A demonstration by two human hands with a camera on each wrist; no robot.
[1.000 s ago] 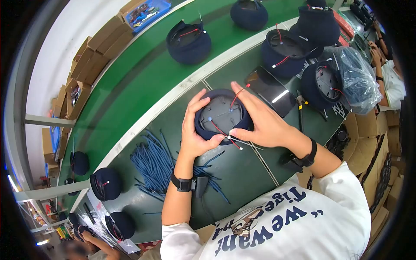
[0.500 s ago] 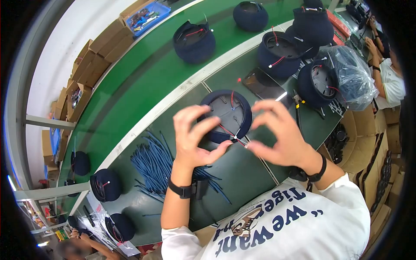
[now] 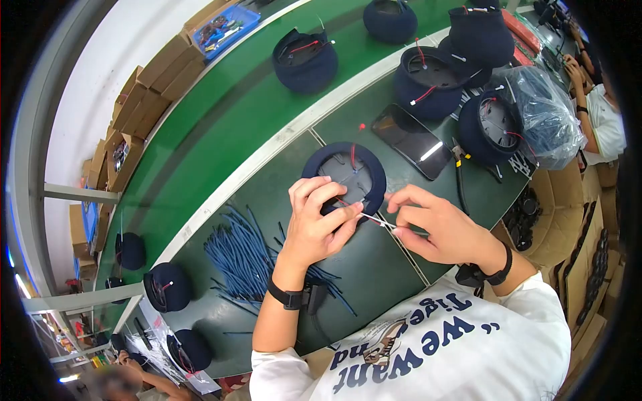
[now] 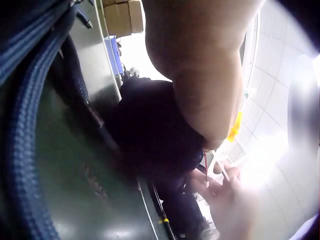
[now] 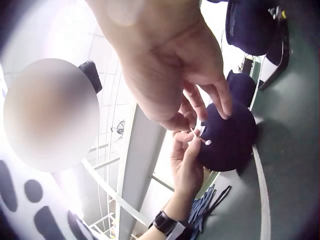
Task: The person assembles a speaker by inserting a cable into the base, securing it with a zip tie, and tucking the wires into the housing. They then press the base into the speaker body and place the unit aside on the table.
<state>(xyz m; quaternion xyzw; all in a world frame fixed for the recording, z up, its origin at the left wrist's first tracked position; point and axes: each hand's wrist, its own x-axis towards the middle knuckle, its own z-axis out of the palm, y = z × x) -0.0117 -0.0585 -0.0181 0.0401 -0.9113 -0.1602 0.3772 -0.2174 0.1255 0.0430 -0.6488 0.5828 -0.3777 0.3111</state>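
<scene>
A round navy fabric-covered piece [image 3: 378, 175] with a dark inner shell and red wires rests on the green table in the head view; it also shows in the right wrist view [image 5: 227, 142]. My left hand [image 3: 319, 219] lies over its lower left rim, thumb and fingers pinching the wires and white tie at the edge. At the lower right, my right hand [image 3: 438, 226] pinches the white tie's tail [image 3: 381, 221] between thumb and index finger. The left wrist view is dark around the piece.
Blue braided cords [image 3: 234, 250] lie left of my left forearm. A phone [image 3: 411, 142], yellow-handled pliers [image 3: 460, 167] and more navy pieces [image 3: 428, 83] stand to the right. Others are on the green belt [image 3: 221, 127]. Another person [image 3: 605, 120] sits far right.
Both hands came off the piece's sides. The left hand has since closed on the wires and tie at its lower edge, and the right has taken the tie's tail.
</scene>
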